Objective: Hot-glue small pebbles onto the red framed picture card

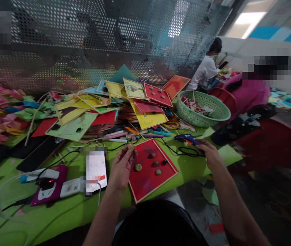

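Note:
Between the fingertips of my left hand [123, 162] is a small tan pebble [131, 147], raised over the left edge of a red card [145, 182] with thin wooden strips along its borders. Several pebbles lie on the card, among them a yellowish one [138, 167], a green one [158, 172] and a black one [164, 162]. My right hand [210, 153] is closed around the handle of a blue glue gun [186, 138], whose nozzle points left above the green cloth. Its black cord [183, 150] loops below it.
Behind the red card rises a pile of framed coloured cards [145, 118] and pens. A green basket [202, 119] stands to its right. On the left are a phone [95, 171], a purple power strip [49, 186] and cables. Two people sit at the right, beyond a red tub [276, 147].

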